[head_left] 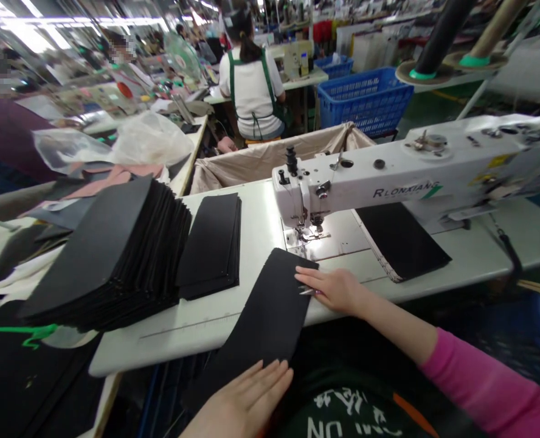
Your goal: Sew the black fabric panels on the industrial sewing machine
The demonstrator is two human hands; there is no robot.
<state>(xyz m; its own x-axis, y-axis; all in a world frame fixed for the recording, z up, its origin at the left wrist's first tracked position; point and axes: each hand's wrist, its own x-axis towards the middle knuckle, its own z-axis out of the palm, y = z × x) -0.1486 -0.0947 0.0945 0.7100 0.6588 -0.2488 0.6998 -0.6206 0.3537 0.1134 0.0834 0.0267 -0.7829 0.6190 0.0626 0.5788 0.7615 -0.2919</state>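
Note:
A long black fabric panel (270, 304) slants from the sewing machine's needle area down over the table's front edge. My left hand (247, 398) lies on the panel's lower end, its fingers stretched out flat. Near the panel's top right edge, my right hand (331, 289) rests with its fingertips on the fabric. Pointed metal blades, apparently thread snips (306, 292), stick out from under its fingers; the rest of them is hidden by the hand. Just beyond the panel's top end stands the presser foot (307, 234) of the white sewing machine (356, 182).
At left stands a tall stack of black panels (101, 243), beside a thinner stack (210, 243). More black pieces (402, 237) lie under the machine arm. Behind the table are a cloth-lined bin (261, 161) and a blue basket (365, 100). Other people sit farther back.

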